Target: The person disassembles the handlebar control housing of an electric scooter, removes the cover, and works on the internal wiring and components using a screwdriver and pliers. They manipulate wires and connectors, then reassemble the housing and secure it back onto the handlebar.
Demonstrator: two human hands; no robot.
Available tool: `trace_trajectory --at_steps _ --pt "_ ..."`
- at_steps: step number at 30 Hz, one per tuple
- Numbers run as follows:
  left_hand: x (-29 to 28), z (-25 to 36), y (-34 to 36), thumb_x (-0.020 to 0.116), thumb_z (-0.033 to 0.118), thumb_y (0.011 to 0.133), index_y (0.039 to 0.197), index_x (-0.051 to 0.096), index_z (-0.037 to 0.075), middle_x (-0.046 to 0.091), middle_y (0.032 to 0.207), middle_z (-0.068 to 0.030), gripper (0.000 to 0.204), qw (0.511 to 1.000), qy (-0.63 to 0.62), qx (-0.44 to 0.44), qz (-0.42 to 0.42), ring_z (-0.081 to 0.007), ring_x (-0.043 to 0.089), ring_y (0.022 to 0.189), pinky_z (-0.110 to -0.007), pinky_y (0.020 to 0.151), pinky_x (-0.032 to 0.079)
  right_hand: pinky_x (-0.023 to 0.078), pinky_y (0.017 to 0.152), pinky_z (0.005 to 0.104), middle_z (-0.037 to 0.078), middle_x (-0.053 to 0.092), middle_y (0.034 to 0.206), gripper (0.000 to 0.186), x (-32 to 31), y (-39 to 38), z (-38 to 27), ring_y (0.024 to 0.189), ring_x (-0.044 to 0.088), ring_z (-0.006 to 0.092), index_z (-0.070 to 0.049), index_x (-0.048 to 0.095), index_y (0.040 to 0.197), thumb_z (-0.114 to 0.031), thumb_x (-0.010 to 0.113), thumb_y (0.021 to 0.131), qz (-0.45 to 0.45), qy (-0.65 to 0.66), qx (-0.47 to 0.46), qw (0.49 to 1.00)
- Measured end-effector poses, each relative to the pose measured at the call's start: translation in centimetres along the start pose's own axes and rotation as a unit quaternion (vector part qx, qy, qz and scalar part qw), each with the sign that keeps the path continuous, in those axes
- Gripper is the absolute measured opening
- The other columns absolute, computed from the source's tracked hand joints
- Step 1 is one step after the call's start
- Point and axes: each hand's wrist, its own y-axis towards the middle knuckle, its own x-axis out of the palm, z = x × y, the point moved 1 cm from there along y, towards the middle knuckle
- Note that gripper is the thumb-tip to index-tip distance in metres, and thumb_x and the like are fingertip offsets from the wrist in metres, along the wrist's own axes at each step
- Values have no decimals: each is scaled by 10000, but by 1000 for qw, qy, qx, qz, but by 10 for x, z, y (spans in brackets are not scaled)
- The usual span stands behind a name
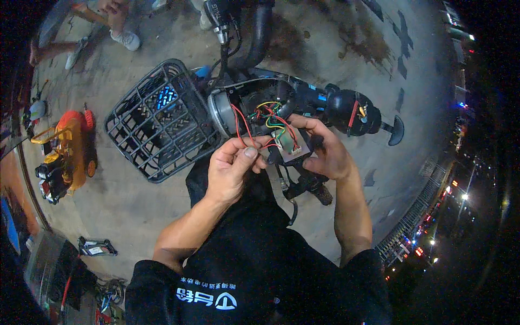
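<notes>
Between my hands is a small square electronics unit with an exposed circuit board (291, 145); red, green and yellow wires (269, 115) run from it into the opened front of an electric scooter. My right hand (331, 153) grips this board unit from the right, fingers behind the far edge and thumb along the near side. Thumb and forefinger of my left hand (232, 165) are pinched together on thin red wires (239, 123) just left of the board. The round headlight (221, 114) sits beyond my left hand. Part of the wiring behind the board is hidden.
A black wire basket (151, 124) is at the scooter's front. A handlebar grip with lever (319, 194) sits below the board; the black seat (345, 111) is at right. A yellow machine (70, 154) with an orange hose stands far left. Another person's foot (125, 40) shows at upper left.
</notes>
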Motion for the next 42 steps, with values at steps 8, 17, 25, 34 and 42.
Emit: trace_trajectory --at_steps 8,17,25,34,42 --pt "-4 -2 3 566 125 943 1045 584 34 636 1152 -165 138 1000 8 21 -10 -117 614 736 -242 644 497 366 1024 346 134 509 1326 306 -8 14 -45 1210 489 216 -26 610 1108 -9 547 809 142 -122 -19 982" --pt "-1 -5 4 559 132 949 1076 584 14 647 1131 -133 175 998 52 41 -12 -107 618 763 -235 662 494 460 685 411 102 618 750 77 3 61 -86 758 606 313 -62 652 815 -58 640 739 -26 -408 -104 907" --pt "-2 -5 8 539 122 955 1084 577 11 655 1103 -144 174 995 83 56 -9 -149 630 779 -278 679 514 481 688 461 133 619 787 151 5 75 -85 794 618 347 -131 695 873 -123 567 795 -170 -470 -17 866" --pt "0 -8 10 532 114 962 1119 572 -13 665 1071 -145 206 999 17 49 -1 -127 635 779 -251 673 511 488 694 463 138 617 818 94 7 76 -79 801 617 356 -99 655 838 -124 576 794 -180 -504 -34 844" --pt "3 -5 11 544 74 947 1174 544 -20 662 1075 -142 246 999 20 28 32 -143 645 807 -249 686 523 481 697 457 140 607 822 72 1 74 -69 815 608 362 -77 617 840 -131 587 802 -168 -425 -40 889"
